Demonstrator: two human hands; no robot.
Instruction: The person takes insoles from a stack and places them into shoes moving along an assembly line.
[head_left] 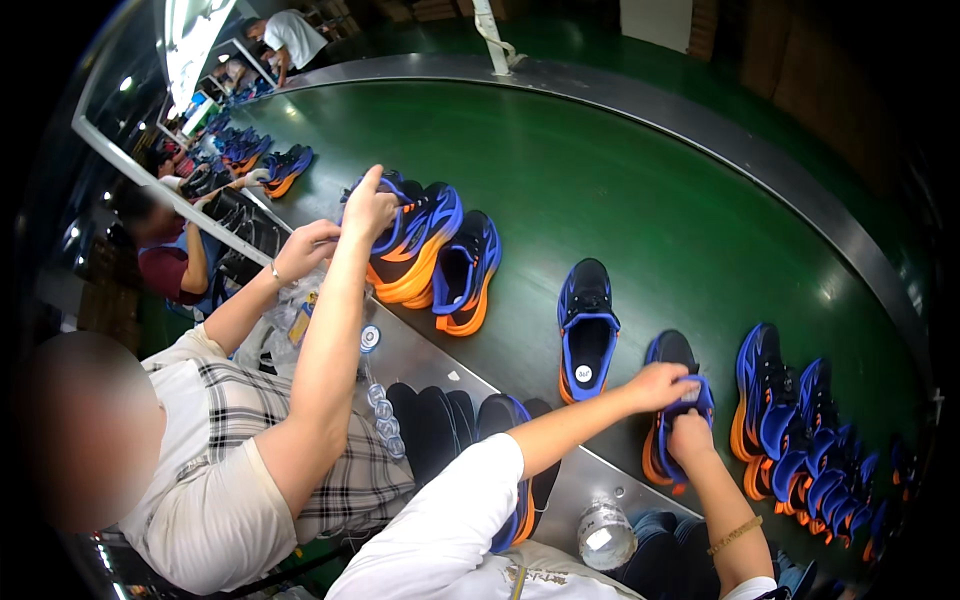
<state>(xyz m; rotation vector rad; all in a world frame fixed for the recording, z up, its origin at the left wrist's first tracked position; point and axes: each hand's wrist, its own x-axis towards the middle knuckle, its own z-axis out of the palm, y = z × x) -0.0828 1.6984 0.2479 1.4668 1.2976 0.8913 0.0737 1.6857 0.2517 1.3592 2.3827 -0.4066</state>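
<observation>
On the green belt before me is a black and blue running shoe (pixel 668 348) with orange sole parts, its toe pointing away. My left hand (pixel 660 387) reaches in from the left with its fingers closed on the shoe's tongue and collar. Wearing a bracelet, my right hand (pixel 690 437) is closed at the heel end of the opening; its fingertips are hidden. Just left stands a matching shoe (pixel 585 325), a round white sticker showing on its insole. Another blue and orange shoe (pixel 522 520) lies partly behind my left arm on the metal ledge.
At left a co-worker's hands (pixel 368 210) are over several shoes (pixel 420 240). More shoes (pixel 800 440) crowd the belt at right. The metal ledge (pixel 430 355) carries black insoles (pixel 430 430) and a sticker roll (pixel 370 338). A clear plastic bottle (pixel 606 535) is near my body.
</observation>
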